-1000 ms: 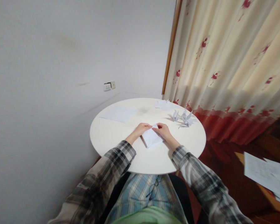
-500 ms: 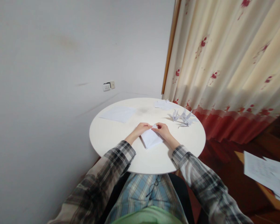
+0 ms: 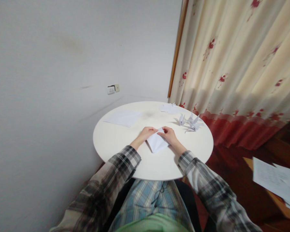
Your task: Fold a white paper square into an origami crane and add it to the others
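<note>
A folded white paper (image 3: pixel 157 142) lies on the round white table (image 3: pixel 116 141) in front of me. My left hand (image 3: pixel 148 132) pinches the paper's far left edge with its fingers curled. My right hand (image 3: pixel 168 134) grips the far right edge, fingers closed on it. The two hands nearly meet at the paper's top corner. Plaid sleeves cover both of my forearms.
Folded paper cranes (image 3: pixel 189 121) stand at the table's right side, with crumpled white paper (image 3: pixel 168 108) behind them. A flat white sheet (image 3: pixel 122 118) lies at the back left. A flowered curtain (image 3: pixel 234 64) hangs on the right. Loose papers (image 3: pixel 275 180) rest on a wooden surface at lower right.
The folded paper's near edge has drawn into a sharper point. Both hands stay in almost the same place on the paper.
</note>
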